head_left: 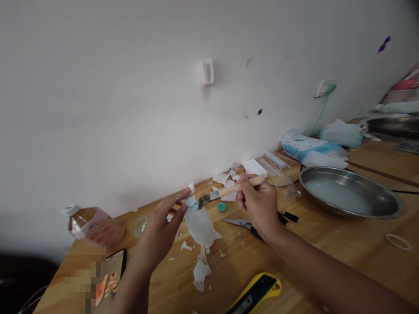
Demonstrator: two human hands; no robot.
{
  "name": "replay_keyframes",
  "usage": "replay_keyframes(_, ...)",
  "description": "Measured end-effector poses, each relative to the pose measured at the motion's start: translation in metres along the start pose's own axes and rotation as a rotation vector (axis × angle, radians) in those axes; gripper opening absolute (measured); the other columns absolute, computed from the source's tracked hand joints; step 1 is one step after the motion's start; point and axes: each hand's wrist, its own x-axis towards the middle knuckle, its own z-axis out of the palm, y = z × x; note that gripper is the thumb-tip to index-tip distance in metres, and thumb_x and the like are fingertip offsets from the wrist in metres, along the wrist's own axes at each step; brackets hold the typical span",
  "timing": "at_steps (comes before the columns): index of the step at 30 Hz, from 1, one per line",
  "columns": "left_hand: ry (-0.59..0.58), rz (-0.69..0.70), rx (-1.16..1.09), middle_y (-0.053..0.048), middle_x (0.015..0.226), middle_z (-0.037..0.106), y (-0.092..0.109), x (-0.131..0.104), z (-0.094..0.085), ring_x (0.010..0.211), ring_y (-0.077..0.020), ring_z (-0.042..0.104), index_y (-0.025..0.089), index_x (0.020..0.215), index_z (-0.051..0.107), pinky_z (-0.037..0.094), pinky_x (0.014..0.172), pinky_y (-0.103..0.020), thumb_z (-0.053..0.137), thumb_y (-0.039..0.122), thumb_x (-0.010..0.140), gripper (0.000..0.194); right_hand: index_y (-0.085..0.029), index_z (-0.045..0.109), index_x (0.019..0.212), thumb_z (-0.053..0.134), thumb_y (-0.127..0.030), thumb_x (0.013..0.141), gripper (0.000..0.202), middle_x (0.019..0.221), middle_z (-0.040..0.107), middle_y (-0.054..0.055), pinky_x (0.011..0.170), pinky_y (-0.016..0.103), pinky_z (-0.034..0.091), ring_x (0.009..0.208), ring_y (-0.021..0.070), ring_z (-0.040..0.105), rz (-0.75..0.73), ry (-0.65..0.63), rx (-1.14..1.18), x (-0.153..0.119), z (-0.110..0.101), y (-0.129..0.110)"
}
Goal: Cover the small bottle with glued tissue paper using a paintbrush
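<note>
A small bottle (pixel 200 226) covered in whitish, wet-looking paper stands on the wooden table, with a pale green neck at its top. My left hand (pixel 163 224) grips that neck between thumb and fingers. In my right hand (pixel 262 205) is a flat brush (pixel 231 189) with a wooden handle, held nearly level. Its dark bristles touch or nearly touch the bottle just below the neck. White paper scraps (pixel 202 272) lie in front of the bottle. A green cap (pixel 221 206) sits to its right, behind the scissors (pixel 240 223).
A metal bowl (pixel 350 192) of cloudy liquid stands at the right, before a tissue pack (pixel 306 146). A yellow cutter (pixel 257 293) lies near the front edge. At the left are a bottle of pink drink (pixel 98 226) and a phone (pixel 113 274). A wall rises behind.
</note>
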Motion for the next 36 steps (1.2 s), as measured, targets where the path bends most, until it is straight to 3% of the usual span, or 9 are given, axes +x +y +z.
replay_keyframes(4, 0.02, 0.007, 0.038, 0.0, 0.13, 0.066, 0.007, -0.001, 0.004, 0.109, -0.0196, 0.061, 0.033, 0.123, 0.063, 0.05, 0.091, -0.035, 0.052, 0.044, 0.093, 0.034, -0.016, 0.056, 0.076, 0.073, -0.048, 0.077, 0.036, 0.043, 0.05, -0.007, 0.028, 0.014, 0.031, 0.031, 0.0062, 0.044, 0.015, -0.002, -0.008, -0.004, 0.001, -0.004)
replay_keyframes(8, 0.055, -0.053, 0.089, -0.003, 0.124, 0.069, 0.014, -0.001, 0.007, 0.102, -0.0219, 0.064, 0.031, 0.12, 0.065, 0.054, 0.082, -0.036, 0.061, 0.045, 0.087, 0.036, -0.016, 0.057, 0.077, 0.074, -0.049, 0.076, 0.037, 0.043, 0.05, -0.007, 0.028, 0.014, 0.033, 0.031, 0.0061, 0.043, 0.022, -0.003, -0.004, -0.008, 0.003, -0.01)
replay_keyframes(12, 0.119, 0.005, 0.05, -0.004, 0.119, 0.069, 0.012, 0.001, 0.008, 0.104, -0.0207, 0.066, 0.029, 0.118, 0.064, 0.052, 0.092, -0.038, 0.064, 0.04, 0.086, 0.034, -0.017, 0.057, 0.077, 0.072, -0.049, 0.078, 0.036, 0.043, 0.051, -0.007, 0.029, 0.014, 0.033, 0.032, 0.006, 0.043, 0.006, -0.011, -0.013, -0.01, 0.003, -0.015)
replay_keyframes(18, 0.059, -0.073, -0.04, -0.004, 0.114, 0.072, 0.012, -0.002, 0.004, 0.111, -0.0236, 0.064, 0.03, 0.114, 0.067, 0.053, 0.09, -0.039, 0.07, 0.042, 0.081, 0.036, -0.017, 0.057, 0.076, 0.07, -0.047, 0.081, 0.033, 0.044, 0.051, -0.007, 0.03, 0.014, 0.034, 0.033, 0.0058, 0.044, -0.071, -0.038, -0.038, -0.01, 0.002, -0.018)
replay_keyframes(25, 0.053, 0.018, 0.108, 0.001, 0.117, 0.072, 0.012, -0.002, -0.005, 0.11, -0.0215, 0.063, 0.035, 0.108, 0.07, 0.046, 0.1, -0.043, 0.062, 0.039, 0.088, 0.022, -0.016, 0.057, 0.074, 0.069, -0.047, 0.082, 0.034, 0.044, 0.05, -0.007, 0.031, 0.014, 0.034, 0.033, 0.0054, 0.045, -0.093, -0.086, -0.072, -0.007, 0.003, -0.015)
replay_keyframes(32, 0.001, 0.131, 0.133, -0.003, 0.13, 0.064, 0.017, -0.003, -0.003, 0.122, -0.0207, 0.057, 0.032, 0.121, 0.061, 0.044, 0.106, -0.043, 0.053, 0.035, 0.093, 0.029, -0.016, 0.059, 0.076, 0.067, -0.05, 0.084, 0.035, 0.044, 0.051, -0.007, 0.03, 0.014, 0.033, 0.032, 0.0055, 0.044, -0.082, -0.193, -0.056, 0.001, 0.001, -0.015)
replay_keyframes(36, 0.028, 0.177, 0.162, -0.003, 0.13, 0.06, 0.019, -0.002, 0.0, 0.114, -0.0178, 0.06, 0.032, 0.124, 0.059, 0.048, 0.101, -0.037, 0.057, 0.029, 0.092, 0.032, -0.017, 0.058, 0.074, 0.067, -0.052, 0.084, 0.037, 0.043, 0.048, -0.007, 0.031, 0.014, 0.033, 0.032, 0.0053, 0.044, -0.049, -0.238, -0.039, 0.002, 0.001, -0.016)
